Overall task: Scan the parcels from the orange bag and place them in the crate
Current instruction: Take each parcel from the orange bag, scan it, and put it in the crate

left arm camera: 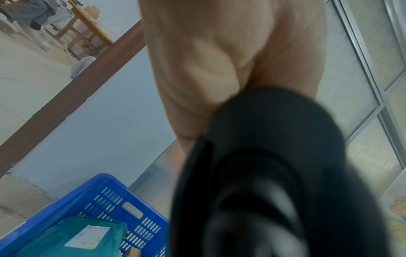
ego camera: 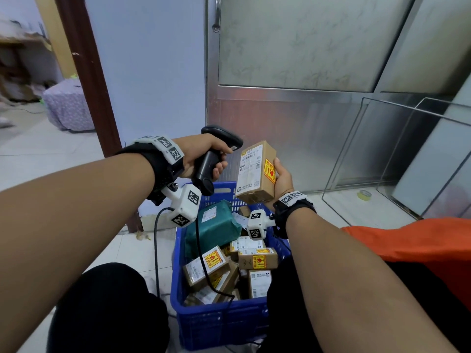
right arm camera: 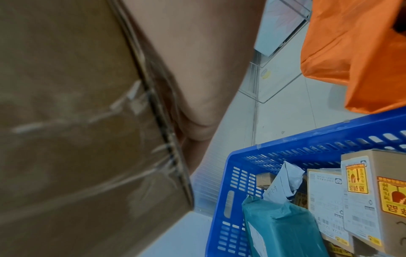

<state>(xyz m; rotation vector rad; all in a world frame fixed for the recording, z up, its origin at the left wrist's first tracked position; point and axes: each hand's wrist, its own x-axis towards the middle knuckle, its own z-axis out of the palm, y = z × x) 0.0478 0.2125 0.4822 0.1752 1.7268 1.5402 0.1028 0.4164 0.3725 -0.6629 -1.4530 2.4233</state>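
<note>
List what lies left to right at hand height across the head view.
Purple cloth bundle → brown door frame → left hand gripping the scanner → box held by the right hand → tape roll on the floor.

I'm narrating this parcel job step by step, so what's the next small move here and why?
Probably lower the cardboard box into the blue crate. The left hand grips the scanner, its head right beside the box's label, while the right hand holds the box above the crate. Whether the scan has registered cannot be seen; if not, trigger it first.
</note>
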